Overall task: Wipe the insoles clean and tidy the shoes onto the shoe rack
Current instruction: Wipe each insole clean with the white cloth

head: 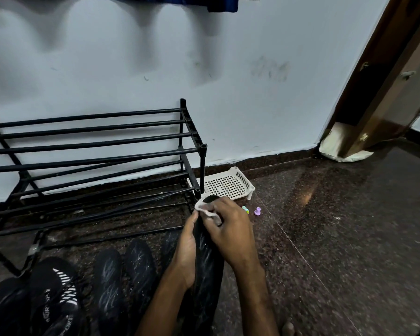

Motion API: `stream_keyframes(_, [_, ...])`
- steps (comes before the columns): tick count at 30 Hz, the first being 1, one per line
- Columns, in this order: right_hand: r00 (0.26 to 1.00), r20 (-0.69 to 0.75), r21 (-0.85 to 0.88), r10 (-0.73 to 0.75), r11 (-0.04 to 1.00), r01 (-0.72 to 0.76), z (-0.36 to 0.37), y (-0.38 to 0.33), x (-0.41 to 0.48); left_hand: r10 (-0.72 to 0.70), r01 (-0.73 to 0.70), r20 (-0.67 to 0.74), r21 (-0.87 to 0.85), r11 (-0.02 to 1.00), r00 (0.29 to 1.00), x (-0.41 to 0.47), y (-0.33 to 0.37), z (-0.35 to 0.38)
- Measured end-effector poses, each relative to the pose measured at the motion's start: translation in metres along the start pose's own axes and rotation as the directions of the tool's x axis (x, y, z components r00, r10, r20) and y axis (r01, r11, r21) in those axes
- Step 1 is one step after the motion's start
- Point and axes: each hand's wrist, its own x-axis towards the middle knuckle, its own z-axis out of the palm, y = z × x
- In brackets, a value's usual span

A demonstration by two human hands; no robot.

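Down near the floor (325,238), the left hand (184,248) grips a black insole (207,265), fingers curled round its edge. The right hand (230,229) pinches a white cloth (202,207) against the insole's tip, just before the shoe rack (95,141). Black shoes (54,294) lie left.

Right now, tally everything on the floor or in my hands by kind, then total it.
Insoles: 4, the held insole plus three lying flat
Shoes: 2
Shoe rack: 1
Cloth: 1
White basket: 1
Small toy pieces: 2
Pale sack by the door: 1
Total: 12
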Motion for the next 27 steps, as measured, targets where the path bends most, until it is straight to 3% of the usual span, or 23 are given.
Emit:
stream_keyframes(2, [0.998,-0.006,-0.064,0.067,0.996,-0.068,-0.005,0.005,-0.001,-0.028,0.028,0.007,-0.014,1.0,1.0,-0.002,0.001,0.0])
stream_keyframes(5, [0.977,-0.138,-0.133,0.162,0.975,-0.18,-0.011,0.012,0.001,-0.038,0.038,0.026,0.005,0.999,0.999,-0.004,0.002,0.005])
stream_keyframes(7, [0.983,-0.133,-0.106,0.129,0.984,-0.144,-0.008,0.009,0.004,-0.043,0.043,0.022,0.0,0.999,0.999,-0.005,0.003,0.006])
stream_keyframes(10, [0.999,-0.003,-0.014,0.041,0.999,-0.041,-0.003,0.005,0.001,-0.031,0.031,0.012,-0.015,0.999,0.999,-0.003,0.006,0.002])
stream_keyframes(12, [0.998,0.03,-0.034,0.06,0.998,-0.059,-0.005,0.009,-0.002,-0.025,0.025,0.013,-0.02,0.999,1.0,-0.003,0.006,0.0])
stream_keyframes(15, [0.983,-0.066,-0.151,0.169,0.972,-0.178,-0.01,0.015,-0.001,-0.023,0.022,0.027,0.013,1.0,0.999,-0.004,0.006,0.001])
stream_keyframes(18, [0.983,-0.115,-0.138,0.145,0.977,-0.16,-0.006,0.007,0.004,-0.026,0.026,0.024,0.029,0.999,0.999,-0.005,0.004,0.005])
stream_keyframes(21, [0.998,0.014,-0.011,0.061,0.998,-0.061,-0.005,0.0,0.005,-0.005,0.005,0.018,0.002,1.0,1.0,-0.004,0.006,0.005])
stream_keyframes(23, [0.993,0.074,-0.039,0.089,0.995,-0.086,-0.009,0.006,0.003,-0.013,0.013,0.018,0.001,1.0,1.0,-0.004,0.007,0.002])
stream_keyframes(27, [0.967,-0.128,-0.169,0.218,0.957,-0.238,-0.013,0.015,0.004,-0.046,0.045,0.037,0.036,0.998,0.998,-0.006,0.005,0.006])
